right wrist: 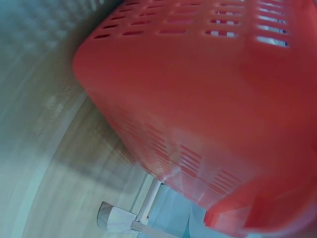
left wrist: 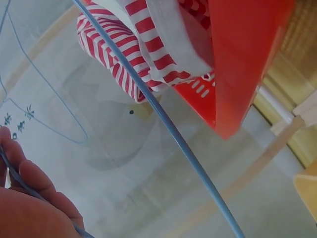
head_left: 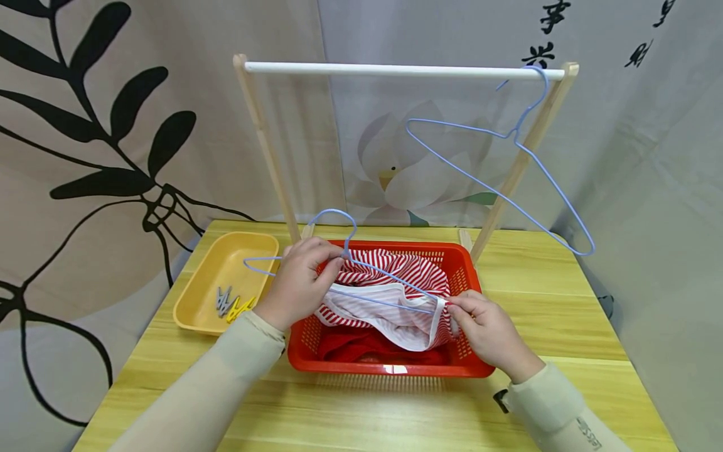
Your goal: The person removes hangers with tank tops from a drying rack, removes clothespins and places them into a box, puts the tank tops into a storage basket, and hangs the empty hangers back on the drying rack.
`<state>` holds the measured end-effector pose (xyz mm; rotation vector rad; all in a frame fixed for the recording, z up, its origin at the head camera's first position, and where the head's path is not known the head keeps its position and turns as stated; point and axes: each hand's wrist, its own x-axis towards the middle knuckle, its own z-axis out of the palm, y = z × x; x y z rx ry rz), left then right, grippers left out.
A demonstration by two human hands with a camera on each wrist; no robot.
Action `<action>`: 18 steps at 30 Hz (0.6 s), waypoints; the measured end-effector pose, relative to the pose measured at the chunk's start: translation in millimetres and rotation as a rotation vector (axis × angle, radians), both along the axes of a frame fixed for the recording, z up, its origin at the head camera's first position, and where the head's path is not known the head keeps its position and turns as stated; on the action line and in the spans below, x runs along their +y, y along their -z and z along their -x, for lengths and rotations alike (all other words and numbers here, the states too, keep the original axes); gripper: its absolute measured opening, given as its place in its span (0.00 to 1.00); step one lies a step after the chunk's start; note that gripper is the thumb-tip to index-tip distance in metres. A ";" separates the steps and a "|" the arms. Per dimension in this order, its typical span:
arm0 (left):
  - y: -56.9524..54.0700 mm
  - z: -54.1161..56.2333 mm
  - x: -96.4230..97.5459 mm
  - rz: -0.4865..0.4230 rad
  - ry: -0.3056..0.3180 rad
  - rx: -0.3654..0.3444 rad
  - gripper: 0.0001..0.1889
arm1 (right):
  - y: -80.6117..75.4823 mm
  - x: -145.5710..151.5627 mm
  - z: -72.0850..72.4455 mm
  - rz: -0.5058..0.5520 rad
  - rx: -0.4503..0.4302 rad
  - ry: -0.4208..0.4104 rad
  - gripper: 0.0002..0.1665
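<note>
In the head view, my left hand point(head_left: 302, 279) grips a blue wire hanger point(head_left: 333, 209) close to the base of its hook. Its right end reaches into the opening of a red-and-white striped garment point(head_left: 395, 258) with a white inner side. My right hand point(head_left: 491, 329) pinches that garment's edge beside the hanger's right end. Below, the garment lies partly in a red plastic basket point(head_left: 395, 369). The left wrist view shows my left hand point(left wrist: 29, 208) with fingers curled round the wire. Only the basket's outside point(right wrist: 198, 99) fills the right wrist view; the right hand is hidden there.
Behind the basket stands a rack with a white rail point(head_left: 395, 69) and wooden posts point(head_left: 265, 150). A second blue hanger point(head_left: 546, 88) hangs at its right end. At left, a yellow tray point(head_left: 243, 263) holds grey point(head_left: 224, 302) and yellow clothespins point(head_left: 240, 309). Red cloth point(head_left: 373, 345) lies in the basket.
</note>
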<state>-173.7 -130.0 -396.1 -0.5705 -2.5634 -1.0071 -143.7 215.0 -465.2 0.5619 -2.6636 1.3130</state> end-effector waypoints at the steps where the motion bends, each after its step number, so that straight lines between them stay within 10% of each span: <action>1: 0.1 0.2 -0.4 0.000 -0.002 -0.001 0.09 | 0.0 0.4 -0.1 0.003 -0.005 -0.001 0.09; 18: 2.3 3.8 -9.2 -0.060 -0.001 0.075 0.07 | 3.4 5.3 0.5 -0.088 -0.008 0.032 0.10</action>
